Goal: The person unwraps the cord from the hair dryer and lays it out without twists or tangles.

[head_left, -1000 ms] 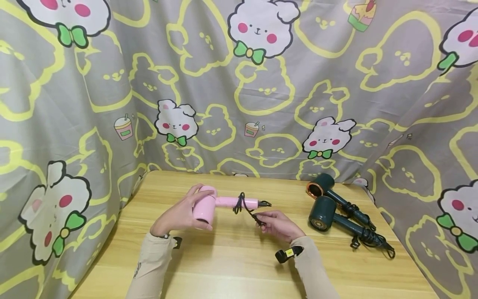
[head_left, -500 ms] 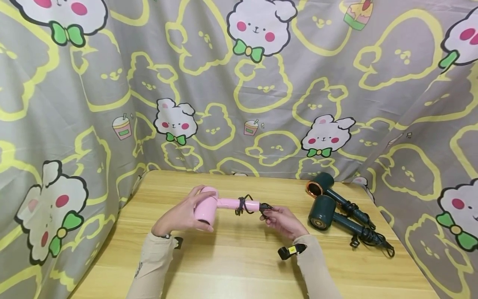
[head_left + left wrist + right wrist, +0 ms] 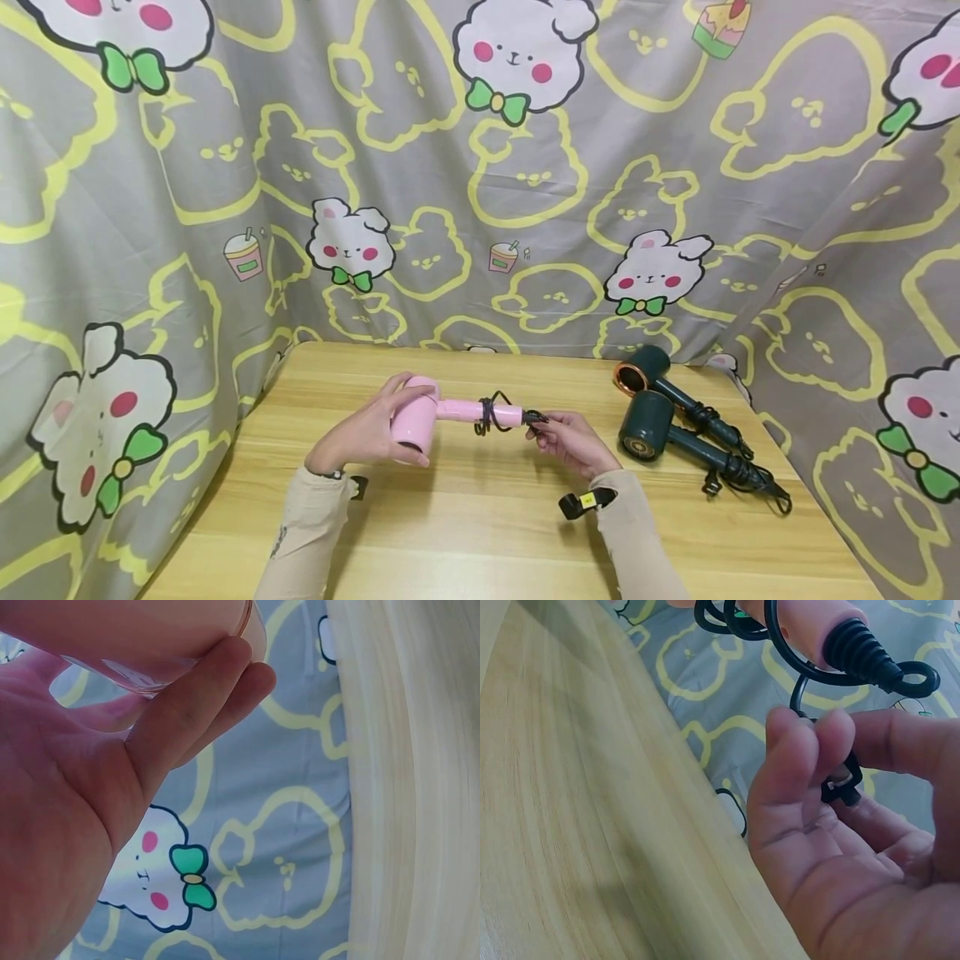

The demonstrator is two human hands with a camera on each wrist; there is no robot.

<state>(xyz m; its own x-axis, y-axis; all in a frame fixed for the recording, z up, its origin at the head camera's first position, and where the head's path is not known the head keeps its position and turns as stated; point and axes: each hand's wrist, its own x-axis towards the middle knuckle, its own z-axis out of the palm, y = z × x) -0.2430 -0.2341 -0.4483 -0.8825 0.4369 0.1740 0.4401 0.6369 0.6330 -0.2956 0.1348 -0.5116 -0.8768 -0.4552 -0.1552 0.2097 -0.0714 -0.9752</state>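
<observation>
A pink hair dryer (image 3: 415, 425) is held above the table, its handle (image 3: 461, 409) pointing right. My left hand (image 3: 356, 433) grips the barrel, thumb at the near side and fingers over the far side. In the left wrist view the fingers lie along the glossy pink barrel (image 3: 142, 634). Black cord (image 3: 487, 417) is wound loosely round the handle. At the handle's end, my right hand (image 3: 576, 446) pinches the cord's free end. The right wrist view shows a black plug (image 3: 844, 784) partly hidden among those fingers, just below the ribbed cord guard (image 3: 859, 652).
Two dark green hair dryers, a nearer one (image 3: 648, 425) and a farther one (image 3: 651, 367) with a copper-coloured rim, lie at the right with their cords wrapped round the handles. A patterned curtain (image 3: 540, 275) hangs behind the wooden table (image 3: 465, 533).
My right hand has moved slightly right and up with the plug, from below the handle to beside its end. The left hand and the hair dryer have shifted slightly right.
</observation>
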